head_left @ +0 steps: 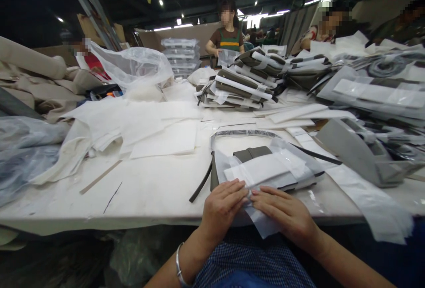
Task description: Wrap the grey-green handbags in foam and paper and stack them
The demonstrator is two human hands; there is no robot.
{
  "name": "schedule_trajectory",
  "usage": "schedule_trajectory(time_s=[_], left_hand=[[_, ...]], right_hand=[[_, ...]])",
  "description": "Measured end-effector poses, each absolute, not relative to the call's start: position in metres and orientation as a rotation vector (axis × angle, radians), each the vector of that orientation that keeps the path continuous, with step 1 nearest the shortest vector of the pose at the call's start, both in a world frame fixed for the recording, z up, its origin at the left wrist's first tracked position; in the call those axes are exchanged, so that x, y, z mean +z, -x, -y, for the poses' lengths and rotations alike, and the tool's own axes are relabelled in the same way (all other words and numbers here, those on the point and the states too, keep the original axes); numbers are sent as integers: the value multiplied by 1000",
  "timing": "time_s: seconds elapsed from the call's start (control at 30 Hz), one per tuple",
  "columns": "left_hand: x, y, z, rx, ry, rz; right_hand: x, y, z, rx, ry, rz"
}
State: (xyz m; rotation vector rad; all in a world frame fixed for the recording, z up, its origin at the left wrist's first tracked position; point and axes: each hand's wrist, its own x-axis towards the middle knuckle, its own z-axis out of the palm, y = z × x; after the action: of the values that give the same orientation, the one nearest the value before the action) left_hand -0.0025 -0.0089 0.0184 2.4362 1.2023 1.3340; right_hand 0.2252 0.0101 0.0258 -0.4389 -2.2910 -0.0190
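Both hands lie flat and open at the table's (149, 190) near edge: the left hand (222, 206) and right hand (285, 213) press a white paper sheet (262, 170) wrapped round a grey bag (252, 153). Smoothing it well likely calls for even pressure with fingertips together. Beyond lie loose white sheets (159, 128), then a stack of wrapped bags (242, 86).

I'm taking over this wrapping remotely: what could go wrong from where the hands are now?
The white sheet under the left hand and right hand overhangs the table edge, so it might slip or crease. The bag's dark strap lies loose beside the grey bag and may snag in the fold.
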Motion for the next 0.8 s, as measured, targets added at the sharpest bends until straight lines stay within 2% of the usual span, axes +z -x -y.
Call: schedule_trajectory(time_s=[0.8], left_hand=[[15,2,10,1371,-2698,-1192]], right_hand=[[16,-226,33,-24,495,2285]])
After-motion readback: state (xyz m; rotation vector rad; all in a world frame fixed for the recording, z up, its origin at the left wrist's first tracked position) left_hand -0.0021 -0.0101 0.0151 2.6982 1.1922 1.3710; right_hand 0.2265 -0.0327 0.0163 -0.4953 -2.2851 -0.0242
